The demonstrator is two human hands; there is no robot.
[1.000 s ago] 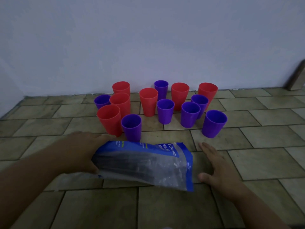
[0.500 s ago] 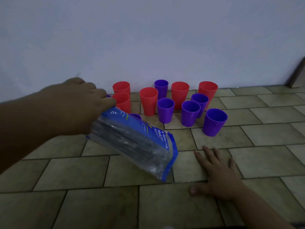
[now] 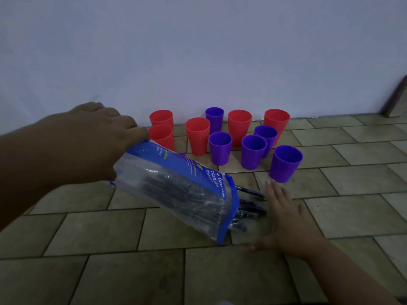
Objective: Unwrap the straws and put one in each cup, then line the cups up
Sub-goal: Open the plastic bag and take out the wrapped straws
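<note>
Left hand (image 3: 88,142) pinches the closed end of the straw bag (image 3: 176,192), tilting it mouth-down toward the tiled floor (image 3: 132,278). Dark wrapped straws (image 3: 251,205) are sliding out of the bag's mouth and touching the floor. Right hand (image 3: 286,221) is flat and open on the floor just beside the mouth, holding nothing, placed to stop the spill. Red cups (image 3: 197,135) and purple cups (image 3: 286,162) stand upright in a loose cluster near the wall (image 3: 198,51), none showing a straw. Some cups are likely hidden behind the left hand and bag.

Risks: a steep tip could dump the whole bundle, so straws scatter or roll past the right hand. The bag or left forearm swinging back could knock the nearest red cup (image 3: 161,137). Dim light makes dark straws hard to track.
</note>
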